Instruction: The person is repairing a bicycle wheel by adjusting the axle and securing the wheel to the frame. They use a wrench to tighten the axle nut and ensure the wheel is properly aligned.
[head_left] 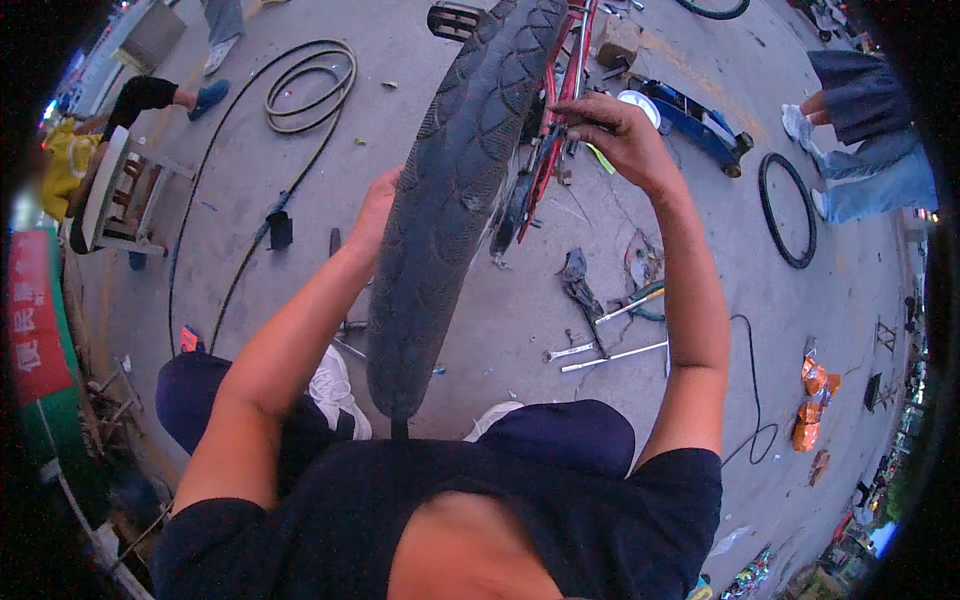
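A bicycle wheel with a worn black tire [455, 170] stands upright before me, between my forearms. My left hand [382, 208] is at the tire's left side; its fingers are hidden behind the rubber. On the other side my right hand [615, 135] reaches to the red bicycle frame [574, 75], fingers bent and thumb below them. What those fingertips hold at the frame is too small to make out. A black pedal [455, 20] shows at the far left of the tire.
Wrenches [612, 357] and a black tool [578, 280] lie right of the wheel. Beyond stands a blue floor jack [700, 125], near a loose tire [787, 210]. A coiled hose [312, 88] and a stool [125, 200] are at left. Bystanders' legs [865, 140] show at right.
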